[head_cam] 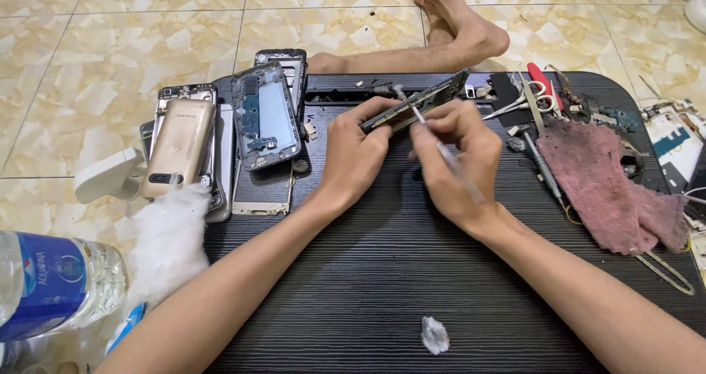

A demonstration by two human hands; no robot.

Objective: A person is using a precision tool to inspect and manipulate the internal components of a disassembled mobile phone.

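The left hand point(355, 153) grips a phone frame point(419, 100), fingers closed around its near end, and holds it tilted on edge above the dark table point(382, 271). The right hand point(456, 161) is closed around a thin tool point(445, 153) in a pen grip; the tool's tip touches the frame just beyond the fingers, and its handle runs back over the hand toward the wrist.

Left of the left hand lies a pile of phone parts: a gold back cover point(179, 147), an open phone body point(265, 115) showing its blue inside, and more frames beneath. Nearer the person from that pile sits a wad of white cotton point(169, 234), and beside it a clear water bottle point(51, 282) on the tiled floor.

Right of the right hand lies a pink rag point(610, 183), with a screwdriver point(540, 164) between rag and hand. Beyond these sit scissors point(526, 98) and a red-handled tool point(544, 83). A small white scrap point(434, 335) rests on the table between the forearms.
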